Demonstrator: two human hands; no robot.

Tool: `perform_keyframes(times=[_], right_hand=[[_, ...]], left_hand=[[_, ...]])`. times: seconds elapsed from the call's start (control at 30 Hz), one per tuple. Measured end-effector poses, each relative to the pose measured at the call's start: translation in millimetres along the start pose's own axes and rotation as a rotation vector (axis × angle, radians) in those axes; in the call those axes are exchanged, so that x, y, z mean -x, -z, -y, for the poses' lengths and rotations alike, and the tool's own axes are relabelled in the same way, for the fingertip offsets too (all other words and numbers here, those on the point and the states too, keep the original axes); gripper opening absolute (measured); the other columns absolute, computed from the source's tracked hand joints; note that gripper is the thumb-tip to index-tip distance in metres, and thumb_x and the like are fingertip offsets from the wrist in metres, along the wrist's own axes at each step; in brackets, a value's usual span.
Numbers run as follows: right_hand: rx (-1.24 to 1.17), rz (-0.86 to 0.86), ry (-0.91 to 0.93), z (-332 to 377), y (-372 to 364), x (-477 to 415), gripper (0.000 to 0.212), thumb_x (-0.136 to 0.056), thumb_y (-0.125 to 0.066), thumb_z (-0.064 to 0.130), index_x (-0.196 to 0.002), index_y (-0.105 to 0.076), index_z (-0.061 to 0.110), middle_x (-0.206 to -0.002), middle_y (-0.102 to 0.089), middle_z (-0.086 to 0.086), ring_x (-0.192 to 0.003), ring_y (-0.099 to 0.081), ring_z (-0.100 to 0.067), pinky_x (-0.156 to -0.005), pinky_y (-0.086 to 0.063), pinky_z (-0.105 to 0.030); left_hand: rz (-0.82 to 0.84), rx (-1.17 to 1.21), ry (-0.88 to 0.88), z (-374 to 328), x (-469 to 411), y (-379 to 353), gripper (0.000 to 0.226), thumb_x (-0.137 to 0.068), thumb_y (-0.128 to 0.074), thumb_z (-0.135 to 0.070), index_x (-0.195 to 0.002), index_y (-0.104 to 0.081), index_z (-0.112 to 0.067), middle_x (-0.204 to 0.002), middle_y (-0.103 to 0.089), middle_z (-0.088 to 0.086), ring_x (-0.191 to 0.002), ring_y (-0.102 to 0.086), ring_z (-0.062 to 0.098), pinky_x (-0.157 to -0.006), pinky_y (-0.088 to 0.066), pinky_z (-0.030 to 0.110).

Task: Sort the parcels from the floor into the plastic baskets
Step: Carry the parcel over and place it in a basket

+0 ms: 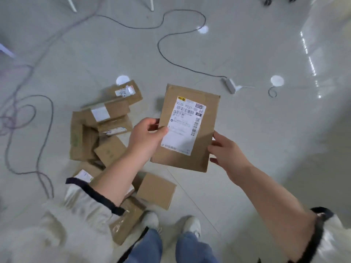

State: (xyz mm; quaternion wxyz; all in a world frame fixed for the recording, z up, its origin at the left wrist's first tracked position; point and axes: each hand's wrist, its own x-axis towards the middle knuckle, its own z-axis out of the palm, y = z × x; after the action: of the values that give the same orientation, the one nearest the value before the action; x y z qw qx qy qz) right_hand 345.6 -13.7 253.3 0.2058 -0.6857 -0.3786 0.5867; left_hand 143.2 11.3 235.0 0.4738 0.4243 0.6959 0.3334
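I hold a flat brown cardboard parcel (201,147) with a white shipping label facing up, lifted above the floor. My left hand (146,137) grips its left edge, thumb on top over the label's corner. My right hand (226,154) holds the right edge, fingers curled round it. A pile of several more brown parcels (106,130) lies on the floor to the left and under my left arm, some with white labels. No plastic basket is in view.
Dark cables (163,50) snake across the grey tiled floor; a white power strip (230,85) lies at the right of centre. More cables (28,114) loop at the left. White furniture legs (72,4) stand at the top. My shoes (191,224) are at the bottom.
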Motion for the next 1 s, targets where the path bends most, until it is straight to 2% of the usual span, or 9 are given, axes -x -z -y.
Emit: perform_keyframes(times=[0.1,0.2,0.3,0.4,0.53,0.7,0.87,0.93,1.0], right_hand=[[0.006,-0.008,0.116,70.5,30.3,89.7,0.046,-0.089,-0.045,0.009,-0.098,-0.063,0.051,-0.103,-0.067,0.002,-0.086,-0.057,-0.018,-0.090,-0.051,-0.041],[-0.049,-0.013,0.213,119.3,50.5,164.7,0.045,-0.091,-0.046,0.010,-0.106,-0.062,0.049,-0.102,-0.065,0.009,-0.103,-0.059,-0.020,-0.089,-0.051,-0.033],[-0.115,-0.033,0.324,147.3,63.3,221.7,0.052,-0.092,-0.041,0.005,-0.110,-0.060,0.049,-0.110,-0.059,0.001,-0.103,-0.058,-0.024,-0.097,-0.048,-0.048],[-0.138,-0.043,0.425,155.5,68.6,262.7,0.063,-0.092,-0.035,-0.001,-0.110,-0.059,0.054,-0.106,-0.057,0.004,-0.090,-0.057,-0.019,-0.095,-0.044,-0.055],[-0.183,-0.141,0.445,151.3,73.0,289.8,0.062,-0.093,-0.035,0.002,-0.122,-0.053,0.054,-0.119,-0.052,-0.004,-0.099,-0.059,-0.019,-0.097,-0.047,-0.049],[-0.270,-0.246,0.501,151.0,79.4,321.4,0.070,-0.093,-0.033,-0.004,-0.101,-0.061,0.061,-0.087,-0.058,0.015,-0.079,-0.053,-0.011,-0.085,-0.051,-0.036],[-0.360,-0.432,0.477,143.1,84.8,346.1,0.060,-0.095,-0.034,-0.001,-0.118,-0.057,0.049,-0.114,-0.055,-0.003,-0.090,-0.056,-0.016,-0.091,-0.049,-0.037],[-0.394,-0.540,0.470,136.8,87.5,357.1,0.061,-0.094,-0.033,-0.001,-0.120,-0.056,0.049,-0.119,-0.055,-0.002,-0.099,-0.057,-0.017,-0.095,-0.047,-0.036],[-0.424,-0.618,0.506,125.8,92.3,370.9,0.067,-0.093,-0.031,-0.003,-0.116,-0.057,0.054,-0.115,-0.060,0.004,-0.093,-0.059,-0.008,-0.086,-0.050,-0.025]], left_hand=[[-0.003,-0.005,-0.081,-101.8,55.8,38.6,0.009,-0.083,-0.067,-0.022,-0.089,-0.064,-0.028,-0.089,-0.068,-0.014,-0.080,-0.063,0.005,-0.065,-0.044,0.023],[-0.005,0.033,-0.137,-173.4,108.8,68.4,0.010,-0.083,-0.067,-0.021,-0.087,-0.064,-0.030,-0.089,-0.070,-0.012,-0.082,-0.065,0.010,-0.069,-0.046,0.028],[0.005,0.100,-0.161,-218.1,151.8,86.9,0.011,-0.083,-0.067,-0.022,-0.086,-0.064,-0.032,-0.090,-0.071,-0.011,-0.087,-0.067,0.014,-0.074,-0.052,0.035],[0.017,0.146,-0.206,-241.7,182.1,95.8,0.012,-0.084,-0.066,-0.021,-0.093,-0.066,-0.029,-0.093,-0.072,-0.010,-0.092,-0.068,0.015,-0.076,-0.053,0.035],[0.057,0.146,-0.261,-259.9,203.5,94.2,0.013,-0.084,-0.066,-0.020,-0.092,-0.065,-0.030,-0.098,-0.072,-0.009,-0.096,-0.067,0.017,-0.084,-0.053,0.041],[0.173,0.113,-0.366,-288.4,215.9,87.0,0.014,-0.084,-0.066,-0.018,-0.088,-0.063,-0.031,-0.099,-0.071,-0.007,-0.098,-0.065,0.017,-0.087,-0.051,0.041],[0.306,0.099,-0.435,-307.8,226.3,73.0,0.014,-0.084,-0.066,-0.017,-0.093,-0.063,-0.027,-0.101,-0.070,-0.008,-0.100,-0.064,0.016,-0.090,-0.051,0.041],[0.362,0.074,-0.470,-314.1,234.7,61.1,0.014,-0.084,-0.066,-0.017,-0.094,-0.062,-0.027,-0.101,-0.069,-0.010,-0.100,-0.063,0.012,-0.091,-0.051,0.042],[0.432,0.051,-0.502,-320.0,245.7,46.1,0.014,-0.085,-0.065,-0.018,-0.093,-0.062,-0.028,-0.101,-0.068,-0.013,-0.100,-0.063,0.009,-0.091,-0.051,0.041]])
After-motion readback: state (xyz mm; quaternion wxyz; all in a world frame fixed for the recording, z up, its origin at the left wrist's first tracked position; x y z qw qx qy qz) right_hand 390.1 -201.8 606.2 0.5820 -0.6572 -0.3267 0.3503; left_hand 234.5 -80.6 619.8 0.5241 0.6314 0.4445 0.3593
